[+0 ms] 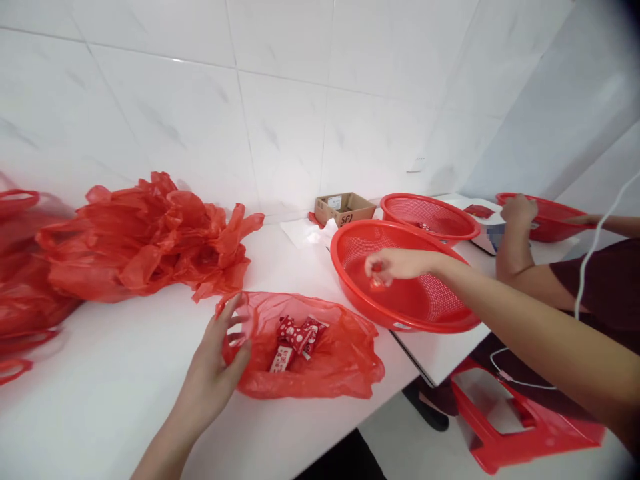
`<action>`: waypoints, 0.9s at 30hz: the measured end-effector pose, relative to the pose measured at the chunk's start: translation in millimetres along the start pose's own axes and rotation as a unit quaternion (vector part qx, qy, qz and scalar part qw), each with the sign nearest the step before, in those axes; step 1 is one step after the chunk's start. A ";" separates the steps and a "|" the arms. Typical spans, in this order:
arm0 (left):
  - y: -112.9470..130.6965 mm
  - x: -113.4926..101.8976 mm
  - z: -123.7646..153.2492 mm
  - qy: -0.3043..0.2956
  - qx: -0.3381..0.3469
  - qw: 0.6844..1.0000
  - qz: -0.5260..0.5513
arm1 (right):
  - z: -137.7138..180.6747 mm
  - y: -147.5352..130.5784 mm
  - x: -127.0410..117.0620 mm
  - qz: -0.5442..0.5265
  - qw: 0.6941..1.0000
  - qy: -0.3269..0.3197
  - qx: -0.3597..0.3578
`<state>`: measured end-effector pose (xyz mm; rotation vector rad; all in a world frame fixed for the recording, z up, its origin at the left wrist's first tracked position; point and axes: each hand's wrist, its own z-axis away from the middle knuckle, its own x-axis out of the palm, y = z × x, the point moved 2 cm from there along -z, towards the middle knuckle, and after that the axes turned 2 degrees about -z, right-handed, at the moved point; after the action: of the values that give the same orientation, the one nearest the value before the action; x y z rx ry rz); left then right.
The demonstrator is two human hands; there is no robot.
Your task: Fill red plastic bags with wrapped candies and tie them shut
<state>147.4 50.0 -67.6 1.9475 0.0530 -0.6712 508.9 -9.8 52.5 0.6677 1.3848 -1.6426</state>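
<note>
My left hand [217,353] is at the left edge of a red plastic bag [345,360], its fingers apart and curved, touching or nearly touching the film. The bag lies spread on the white table with its mouth open. In it are a few small wrapped packets [300,333], red with white dots, and a pale packet with red print [281,359]. My right hand [395,265] is above the near red mesh basket [345,273], closed on a small red packet [377,283]. Its fingertips are partly hidden. The visible floor of that basket shows no packets.
Crumpled red bags [140,247] are heaped at the left. Behind stand a cardboard box [345,208] and a second red basket [430,213] with a few packets. At the right, a co-worker's hand [519,210] is by a third basket [550,223]. A red stool [525,433] stands below.
</note>
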 end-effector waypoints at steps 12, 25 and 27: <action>44.3 -24.0 10.0 0.042 -0.012 0.994 -0.105 | 22.2 -105.4 96.3 0.018 0.983 0.079 -0.167; 46.6 -37.0 22.0 -0.050 -0.130 0.989 -0.054 | 52.3 -50.3 148.4 0.307 0.952 -0.011 -0.005; 53.0 -37.5 24.6 -0.056 -0.123 0.990 -0.027 | 44.9 -50.1 154.4 0.314 0.949 0.004 -0.027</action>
<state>122.3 13.7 -13.9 1.6733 0.1135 -0.7709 396.4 -94.3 -40.1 0.9649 1.0629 -1.0893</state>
